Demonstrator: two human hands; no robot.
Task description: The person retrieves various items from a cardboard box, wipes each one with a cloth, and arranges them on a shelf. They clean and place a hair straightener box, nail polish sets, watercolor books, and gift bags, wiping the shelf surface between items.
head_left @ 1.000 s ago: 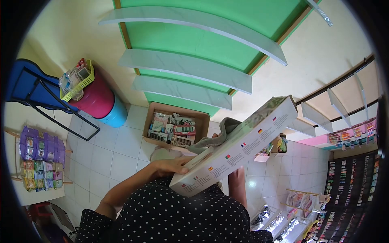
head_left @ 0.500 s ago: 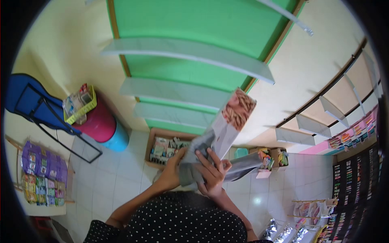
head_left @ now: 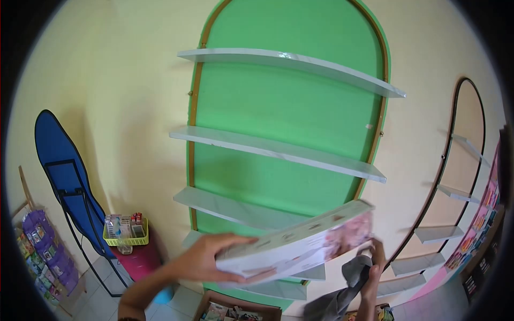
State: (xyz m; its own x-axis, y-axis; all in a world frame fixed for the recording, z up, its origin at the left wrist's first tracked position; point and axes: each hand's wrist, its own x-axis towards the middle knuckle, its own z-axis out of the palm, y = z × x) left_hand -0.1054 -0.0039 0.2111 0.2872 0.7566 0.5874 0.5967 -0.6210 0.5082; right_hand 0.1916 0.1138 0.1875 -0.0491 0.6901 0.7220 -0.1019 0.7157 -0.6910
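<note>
A long white box (head_left: 292,247) with a pinkish-brown picture at its right end is held up in front of the lower shelves, slightly blurred. My left hand (head_left: 206,259) grips its left end, thumb on top and fingers beneath. My right hand (head_left: 372,270) is at the lower right, by the picture end, closed around a grey cloth (head_left: 342,291) that hangs down to the left. Whether the right fingers also touch the box is unclear.
Marbled shelves (head_left: 278,150) cross a green arched wall panel (head_left: 289,101). A blue ironing board (head_left: 69,155) leans at left, beside a yellow basket (head_left: 126,241) on a pink drum (head_left: 140,261). A cardboard box (head_left: 270,313) stands below. Smaller shelves (head_left: 439,234) are at right.
The view has tilted up towards the shelves. The box has turned from steeply slanted to nearly level. My hands have moved apart, and the cloth now hangs from my right hand.
</note>
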